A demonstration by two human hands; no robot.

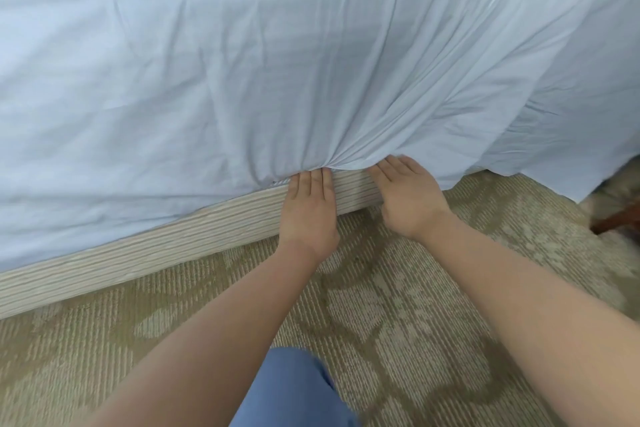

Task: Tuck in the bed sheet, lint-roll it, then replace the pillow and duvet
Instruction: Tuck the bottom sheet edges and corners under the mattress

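2 flat hands (309, 215) (406, 198) press the creased cotton sheet (277, 73) under the mattress.

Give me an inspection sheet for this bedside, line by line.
Surface: bed sheet, pale blue, creased, covers the mattress.
Job's things: sheet tucked along the left; bunched at the hands; right part hangs loose over the carpet. Pillow, duvet, lint roller: nothing seen.
Clutter: blurred brown object at right edge, cannot identify.
Grippers: left hand and right hand, fingers straight, pushing sheet in above the bed base.
Cables: nothing seen.
Surroundings: patterned carpet; blue trouser leg.
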